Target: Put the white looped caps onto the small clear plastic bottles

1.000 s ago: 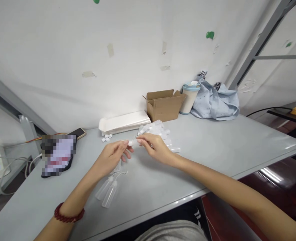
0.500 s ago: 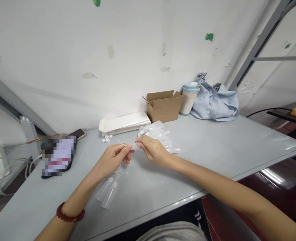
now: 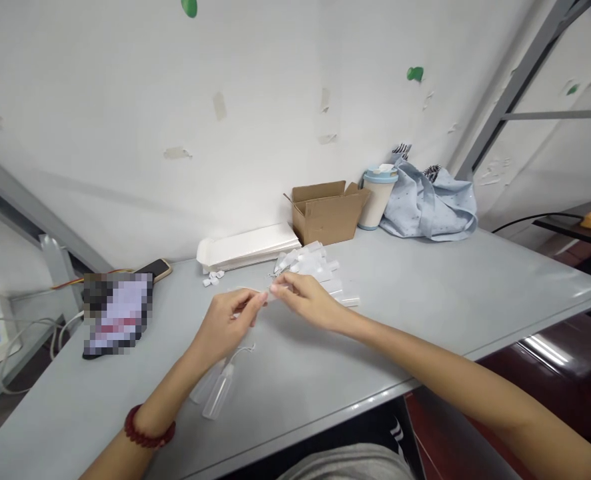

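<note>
In front of me, my left hand and my right hand meet fingertip to fingertip above the table. Between their pinched fingers is a small translucent plastic bottle, mostly hidden. A thin pale strand shows by the left fingers. Just beyond my right hand lies a pile of clear plastic bottles. Several small white caps lie farther back on the left. Below my left hand, a clear bottle with a cord loop rests beside another like it, partly covered by my wrist.
On the grey table, a white flat carton, an open cardboard box, a lidded cup and a blue cloth bag line the wall. At left lie a phone and a blurred-out item.
My left hand has rolled slightly, its fingers curling in, and covers more of the bottle. My right fingertips have shifted a little. The wrist now hides more of the corded bottles.
</note>
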A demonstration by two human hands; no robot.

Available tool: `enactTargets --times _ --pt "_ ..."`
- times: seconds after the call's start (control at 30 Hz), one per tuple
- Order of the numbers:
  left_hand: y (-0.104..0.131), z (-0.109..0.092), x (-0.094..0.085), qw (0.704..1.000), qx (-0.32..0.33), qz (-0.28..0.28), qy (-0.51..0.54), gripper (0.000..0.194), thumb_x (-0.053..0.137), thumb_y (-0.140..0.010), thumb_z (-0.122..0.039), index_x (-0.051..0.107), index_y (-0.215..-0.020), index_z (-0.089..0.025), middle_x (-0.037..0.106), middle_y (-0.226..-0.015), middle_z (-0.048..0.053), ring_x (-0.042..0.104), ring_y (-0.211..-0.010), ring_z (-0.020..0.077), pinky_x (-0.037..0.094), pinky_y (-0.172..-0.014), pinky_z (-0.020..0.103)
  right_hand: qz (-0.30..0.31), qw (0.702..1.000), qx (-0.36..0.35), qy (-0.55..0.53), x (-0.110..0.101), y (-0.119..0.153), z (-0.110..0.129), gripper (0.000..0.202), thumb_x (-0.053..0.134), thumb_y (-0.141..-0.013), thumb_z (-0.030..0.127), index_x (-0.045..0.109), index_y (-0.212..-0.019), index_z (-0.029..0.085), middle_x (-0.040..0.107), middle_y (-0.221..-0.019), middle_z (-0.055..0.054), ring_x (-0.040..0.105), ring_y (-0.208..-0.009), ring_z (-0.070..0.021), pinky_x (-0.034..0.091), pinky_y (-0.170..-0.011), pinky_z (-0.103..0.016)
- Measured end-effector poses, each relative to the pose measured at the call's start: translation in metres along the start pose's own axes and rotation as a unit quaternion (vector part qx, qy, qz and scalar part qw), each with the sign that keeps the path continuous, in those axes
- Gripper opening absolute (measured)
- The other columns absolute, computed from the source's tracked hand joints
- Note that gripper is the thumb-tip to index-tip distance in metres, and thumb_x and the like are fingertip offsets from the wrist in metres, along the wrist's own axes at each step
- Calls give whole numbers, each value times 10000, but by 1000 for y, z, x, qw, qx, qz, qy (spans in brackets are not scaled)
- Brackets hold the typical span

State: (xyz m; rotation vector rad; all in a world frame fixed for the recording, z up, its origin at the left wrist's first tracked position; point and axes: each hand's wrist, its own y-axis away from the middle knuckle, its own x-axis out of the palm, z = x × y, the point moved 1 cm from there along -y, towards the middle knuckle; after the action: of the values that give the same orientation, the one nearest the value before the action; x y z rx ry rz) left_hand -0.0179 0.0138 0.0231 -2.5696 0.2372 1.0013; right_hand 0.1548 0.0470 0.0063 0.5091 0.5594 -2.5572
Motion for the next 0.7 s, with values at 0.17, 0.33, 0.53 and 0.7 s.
enactTargets --times 0.17,0.33,0.53,0.7 --pt "-2 -1 -8 998 -21 29 56 405 426 -879 -412 503 -555 -180 492 -511 -25 436 -514 114 371 -532 226 -51 963 -163 209 9 5 -1 393 282 -952 446 529 -912 142 569 -825 -106 487 -725 -186 376 -622 -294" --pt "-1 -3 -5 998 -34 16 54 356 466 -853 -418 567 -618 -170 444 -518 -36 393 -493 102 327 -476 216 2 998 62 -24 8 7 9 369 327 -956 371 421 -658 175 377 -541 38 339 -489 -93 288 -500 -222" --pt "0 -3 -7 998 -18 37 50 357 480 -850 -408 541 -596 -164 432 -525 -41 360 -479 88 309 -457 206 132 890 242 -363 9 8 9 383 361 -939 429 460 -685 160 178 -463 110 92 -409 -59 82 -383 -192" --pt "-1 -3 -11 998 -1 48 39 313 490 -854 -389 588 -660 -164 471 -549 -40 384 -502 88 330 -479 202 146 903 210 -345 9 7 2 394 338 -944 429 473 -690 161 185 -473 105 121 -407 -62 122 -384 -192"
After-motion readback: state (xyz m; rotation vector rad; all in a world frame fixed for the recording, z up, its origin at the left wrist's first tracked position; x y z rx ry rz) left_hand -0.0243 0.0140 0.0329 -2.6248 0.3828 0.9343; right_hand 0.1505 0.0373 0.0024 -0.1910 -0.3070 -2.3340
